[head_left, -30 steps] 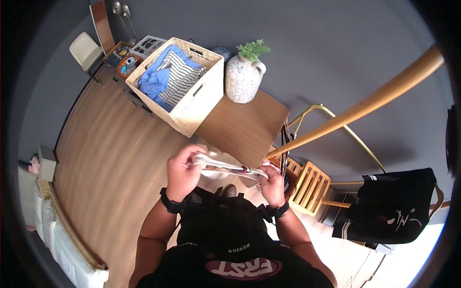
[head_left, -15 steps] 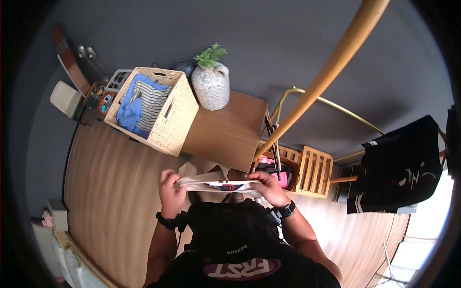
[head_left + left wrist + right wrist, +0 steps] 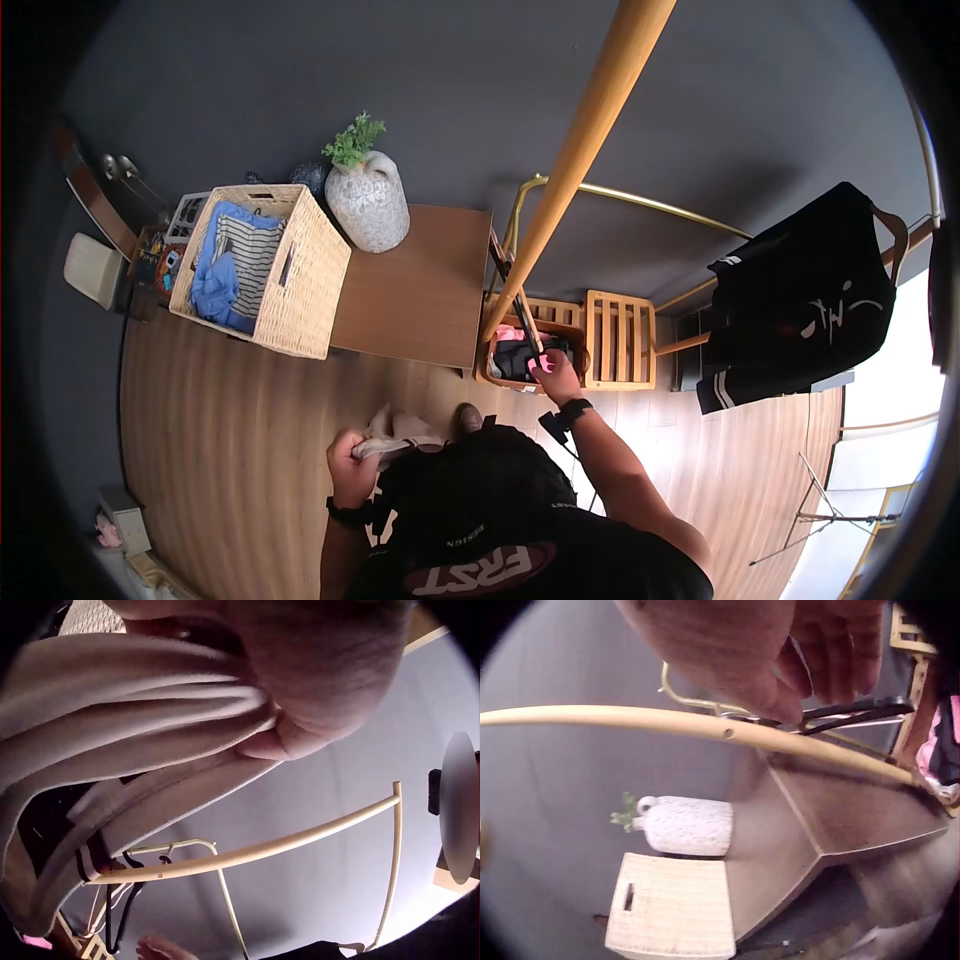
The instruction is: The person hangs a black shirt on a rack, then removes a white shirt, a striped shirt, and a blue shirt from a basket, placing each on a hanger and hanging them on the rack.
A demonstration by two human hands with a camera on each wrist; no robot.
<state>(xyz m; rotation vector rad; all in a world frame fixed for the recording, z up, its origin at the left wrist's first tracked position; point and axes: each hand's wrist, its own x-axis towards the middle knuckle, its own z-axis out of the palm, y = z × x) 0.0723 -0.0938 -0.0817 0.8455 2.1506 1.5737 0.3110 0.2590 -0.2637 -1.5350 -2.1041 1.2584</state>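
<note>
A pale garment [image 3: 405,440] hangs bunched from my left hand [image 3: 350,468]. Close up in the left wrist view, that hand [image 3: 322,671] pinches the gathered cloth [image 3: 142,712], which falls in folds. My right hand [image 3: 557,378] is away from the garment, beside dark hangers [image 3: 527,325] on the wooden rail. In the right wrist view its fingers are loosely bent, and the hand [image 3: 742,652] is close to the black hangers [image 3: 855,714]; whether they touch is unclear.
A wicker basket [image 3: 310,285] with blue and striped clothes and a stone-like vase [image 3: 370,205] stand on the brown table [image 3: 420,290]. The wooden rail [image 3: 575,150] crosses above. Right lie a box of clothes [image 3: 510,375], slatted wood [image 3: 620,340] and a hanging black garment [image 3: 810,290].
My right hand has let go of the pale garment and moved right to the hangers. The garment now droops from my left hand alone. The head view has shifted rightwards.
</note>
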